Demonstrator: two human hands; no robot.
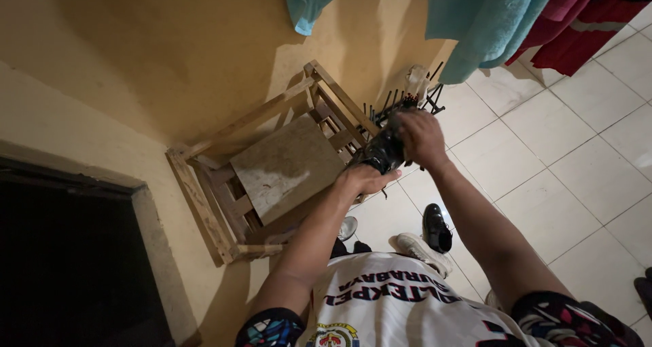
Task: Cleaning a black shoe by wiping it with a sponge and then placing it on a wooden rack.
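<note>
Black and glossy, the shoe [382, 150] sits clasped above the wooden rack [204, 204], left hand [367, 179] at its six o'clock, right hand [421, 136] at two o'clock, looking light, stiff-soled and slippery, best gripped at both ends.

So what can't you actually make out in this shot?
- Black shoe: the left hand and right hand cover most of it.
- Wire rack: the right hand hides much of it.
- Wooden rack: lower shelves lie in shadow under the board.
- Hanging cloths: cut off by the top edge.
- Dark opening: too dark to see inside.
</note>
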